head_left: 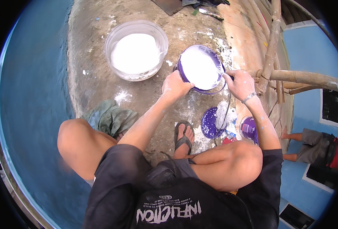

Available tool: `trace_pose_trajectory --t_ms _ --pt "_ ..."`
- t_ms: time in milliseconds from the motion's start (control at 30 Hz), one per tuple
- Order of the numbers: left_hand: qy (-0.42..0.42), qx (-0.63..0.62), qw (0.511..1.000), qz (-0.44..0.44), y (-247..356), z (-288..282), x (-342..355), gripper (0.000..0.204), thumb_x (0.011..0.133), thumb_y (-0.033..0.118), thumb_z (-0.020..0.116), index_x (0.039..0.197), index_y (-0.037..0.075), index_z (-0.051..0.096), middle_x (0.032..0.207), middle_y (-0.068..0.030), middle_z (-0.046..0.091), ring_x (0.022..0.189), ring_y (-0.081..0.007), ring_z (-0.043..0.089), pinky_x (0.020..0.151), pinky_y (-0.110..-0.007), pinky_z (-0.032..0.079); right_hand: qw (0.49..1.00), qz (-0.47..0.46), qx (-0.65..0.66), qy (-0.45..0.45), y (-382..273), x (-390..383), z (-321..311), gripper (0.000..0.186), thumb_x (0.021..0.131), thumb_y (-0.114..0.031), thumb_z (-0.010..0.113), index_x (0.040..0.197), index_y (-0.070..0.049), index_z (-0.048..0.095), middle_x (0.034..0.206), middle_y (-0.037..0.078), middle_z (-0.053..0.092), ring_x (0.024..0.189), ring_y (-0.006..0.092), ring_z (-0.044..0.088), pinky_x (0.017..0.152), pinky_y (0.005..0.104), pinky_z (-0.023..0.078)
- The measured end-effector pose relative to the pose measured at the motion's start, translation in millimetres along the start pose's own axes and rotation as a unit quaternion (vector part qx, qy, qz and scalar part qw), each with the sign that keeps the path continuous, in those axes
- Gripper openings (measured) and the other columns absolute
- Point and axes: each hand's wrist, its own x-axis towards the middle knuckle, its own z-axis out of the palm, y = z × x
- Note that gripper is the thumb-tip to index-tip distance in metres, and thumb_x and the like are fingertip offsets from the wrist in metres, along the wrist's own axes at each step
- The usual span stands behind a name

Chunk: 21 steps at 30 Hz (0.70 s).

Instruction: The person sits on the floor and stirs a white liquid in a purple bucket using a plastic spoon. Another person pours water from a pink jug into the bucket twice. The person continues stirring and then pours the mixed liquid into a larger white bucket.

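Note:
My left hand grips the left rim of a purple bucket filled with smooth white material. My right hand is closed at the bucket's right rim, around something I cannot make out clearly. A translucent round tub holding white material stands left of the bucket on the stained concrete. Below the bucket lie a purple lid smeared white, crumpled plastic and a dark cord. A second purple container is beside my right forearm.
A blue wall runs along my left, with a green cloth near my left knee. Bamboo poles cross at the right. Another person is by the blue wall at far right. A scraper-like tool lies at the back.

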Motion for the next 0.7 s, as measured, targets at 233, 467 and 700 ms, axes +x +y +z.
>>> trace_pose_trajectory --t_ms 233,467,700 --pt "-0.003 -0.002 0.999 -0.053 -4.2 2.2 2.9 0.059 0.072 0.034 0.079 0.116 -0.002 0.064 0.114 -0.0267 0.069 0.11 -0.0386 0.066 0.097 -0.044 0.053 0.993 -0.085 0.049 -0.071 -10.5 71.7 46.6 0.031 0.092 -0.034 0.063 0.103 -0.009 0.077 0.086 0.019 0.072 0.083 0.0353 0.071 0.077 0.0443 0.054" --pt "0.012 0.004 0.999 -0.05 -2.0 -1.3 0.0 0.052 0.073 0.032 0.077 0.111 -0.002 0.067 0.111 -0.0259 0.07 0.108 -0.0367 0.069 0.093 -0.043 0.055 0.964 -0.203 0.089 -0.148 -28.0 52.6 52.8 0.028 0.094 -0.027 0.064 0.106 -0.003 0.074 0.091 0.022 0.071 0.085 0.0367 0.071 0.076 0.0404 0.054" --pt "0.018 -0.031 0.999 -0.032 -6.5 -0.5 -2.6 0.045 0.076 0.027 0.072 0.11 -0.002 0.068 0.111 -0.0249 0.071 0.107 -0.035 0.069 0.093 -0.042 0.055 0.949 -0.121 0.194 -0.216 -8.7 25.7 31.3 0.031 0.096 -0.024 0.065 0.111 0.003 0.071 0.092 0.015 0.076 0.081 0.0131 0.065 0.077 0.0334 0.052"
